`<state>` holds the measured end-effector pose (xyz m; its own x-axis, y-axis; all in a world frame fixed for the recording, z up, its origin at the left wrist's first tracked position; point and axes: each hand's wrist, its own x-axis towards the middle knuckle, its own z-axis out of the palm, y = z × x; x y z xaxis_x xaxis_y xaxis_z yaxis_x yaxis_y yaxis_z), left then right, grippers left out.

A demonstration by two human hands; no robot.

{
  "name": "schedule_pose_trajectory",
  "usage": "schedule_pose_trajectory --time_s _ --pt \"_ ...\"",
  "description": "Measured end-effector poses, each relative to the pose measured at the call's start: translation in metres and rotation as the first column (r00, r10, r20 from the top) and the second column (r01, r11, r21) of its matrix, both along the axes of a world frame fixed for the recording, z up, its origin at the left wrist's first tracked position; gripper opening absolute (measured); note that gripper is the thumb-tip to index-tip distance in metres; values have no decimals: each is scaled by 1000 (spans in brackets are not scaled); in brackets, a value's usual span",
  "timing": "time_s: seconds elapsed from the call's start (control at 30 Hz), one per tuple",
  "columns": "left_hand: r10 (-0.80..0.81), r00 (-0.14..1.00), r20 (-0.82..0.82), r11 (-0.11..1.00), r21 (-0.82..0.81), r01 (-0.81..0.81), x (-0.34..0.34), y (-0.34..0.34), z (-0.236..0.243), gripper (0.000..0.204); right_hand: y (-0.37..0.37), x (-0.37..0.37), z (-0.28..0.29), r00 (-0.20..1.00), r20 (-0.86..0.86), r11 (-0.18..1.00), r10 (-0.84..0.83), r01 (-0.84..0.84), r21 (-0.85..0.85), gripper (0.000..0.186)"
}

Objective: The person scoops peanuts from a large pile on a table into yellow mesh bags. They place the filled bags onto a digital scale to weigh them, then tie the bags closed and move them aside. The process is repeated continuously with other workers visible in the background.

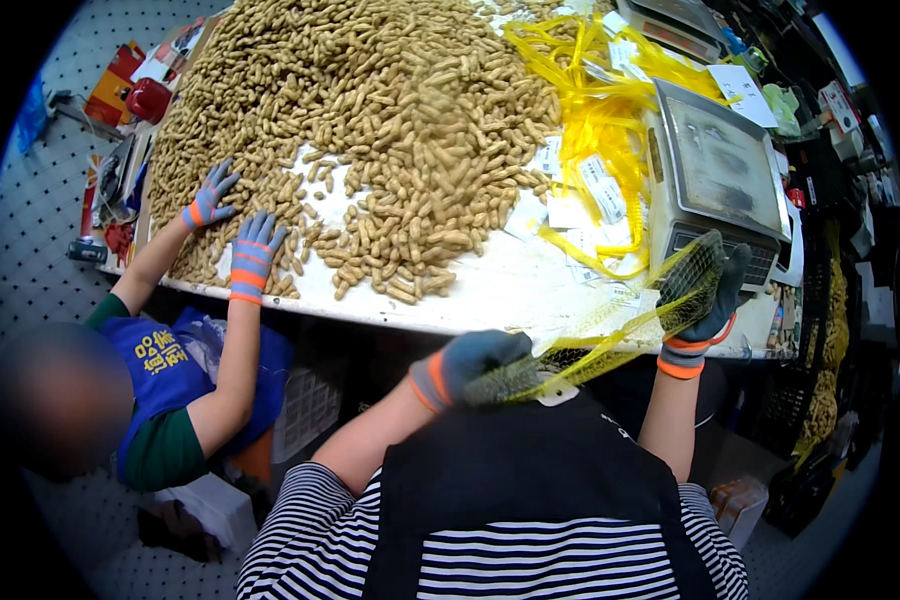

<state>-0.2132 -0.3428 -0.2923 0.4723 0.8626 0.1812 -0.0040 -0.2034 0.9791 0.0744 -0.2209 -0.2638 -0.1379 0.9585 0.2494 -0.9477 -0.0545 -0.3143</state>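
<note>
A yellow mesh bag [610,363] stretches between my two gloved hands, in front of my dark apron and by the table's front edge. My left hand [485,362], in a grey glove with an orange cuff, is closed around one end of the netting. At the other end, my right hand [708,290] is raised beside the scale, with netting spread across its palm and fingers. Those fingers are partly covered by the mesh. A large heap of unshelled peanuts [370,90] covers much of the white table [490,300].
A weighing scale [725,165] stands at the right, next to a pile of yellow mesh bags with white labels [600,190]. On the left, a co-worker in a blue apron [175,365] rests gloved hands [254,255] on the peanuts. Black crates [800,370] stand beyond the table's right end.
</note>
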Motion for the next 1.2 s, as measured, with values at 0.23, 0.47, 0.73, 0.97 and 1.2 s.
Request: schedule_pose_trajectory --time_s 0.23,0.47,0.73,0.97,1.2 --pt "839 272 472 457 -881 119 -12 -26 -18 50 -20 -48 -63 756 507 894 413 -442 -68 65" --pt "824 80 561 484 -770 415 -44 -34 -26 73 -11 -107 -83 588 241 585 772 -510 -631 87" --pt "961 26 274 274 -962 -14 -102 26 -51 60 49 -153 -108 523 59 420 850 -607 -675 76" --pt "949 169 266 304 -915 -265 -173 128 -78 66 110 -201 -96 765 77 553 640 -388 -737 54" --pt "778 620 99 350 -889 -296 -224 235 -44 54 209 -238 -97 596 71 439 800 -500 -747 58"
